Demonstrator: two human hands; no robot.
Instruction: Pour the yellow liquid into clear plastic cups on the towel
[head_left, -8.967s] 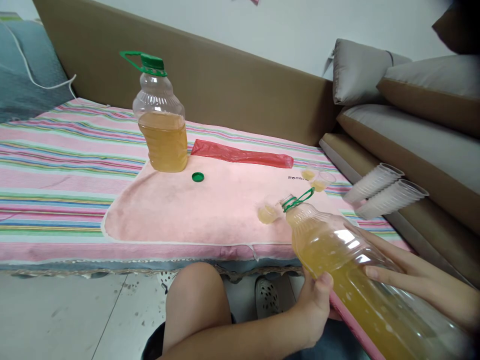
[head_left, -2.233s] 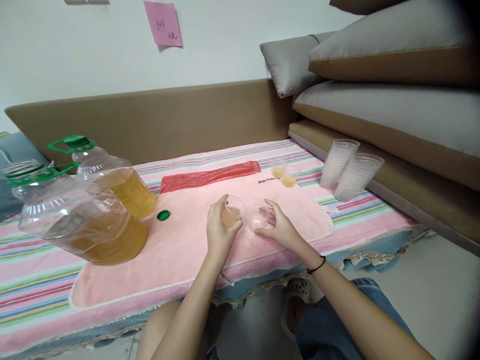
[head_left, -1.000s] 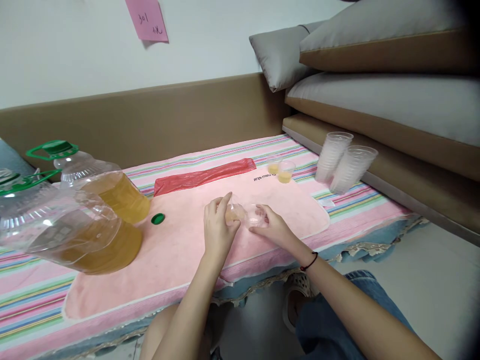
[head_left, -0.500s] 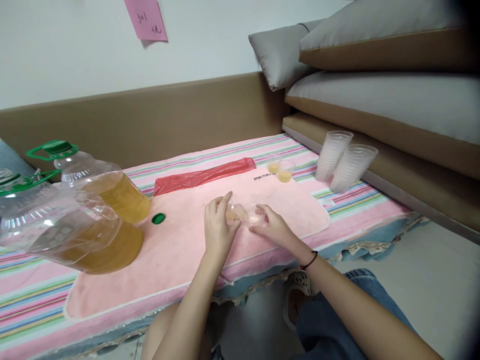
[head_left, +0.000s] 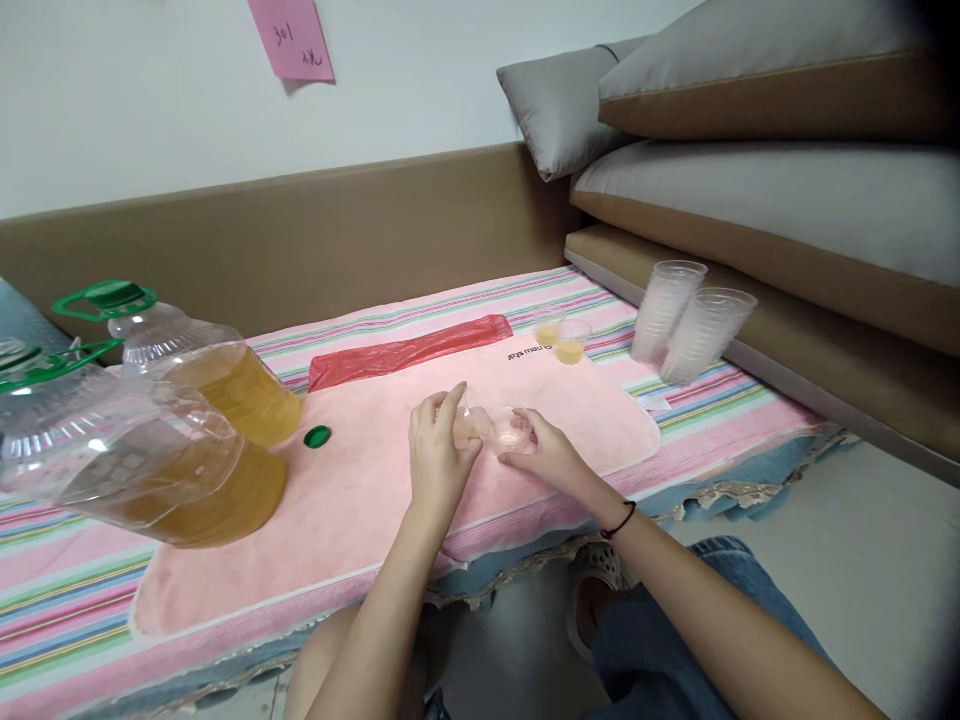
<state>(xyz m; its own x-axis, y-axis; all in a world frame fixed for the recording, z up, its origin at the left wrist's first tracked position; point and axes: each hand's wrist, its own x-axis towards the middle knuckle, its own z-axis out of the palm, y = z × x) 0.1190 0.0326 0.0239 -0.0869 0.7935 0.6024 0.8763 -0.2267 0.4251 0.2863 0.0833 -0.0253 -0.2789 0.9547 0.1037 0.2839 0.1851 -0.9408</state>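
Head view: tilted cup, second cup.
Left hand is gripping the tilted cup at the second cup's nine o'clock; right hand is holding the latter from three o'clock.

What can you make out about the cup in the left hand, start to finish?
The cup is small, clear and thin-walled, apparently plastic, with some pale yellowish liquid showing through its side. The left hand holds it, partly hiding it. It is tilted, its mouth toward a second clear cup in the right hand; whether the two touch, or liquid is flowing, is too unclear to tell. It is above the pink mat.
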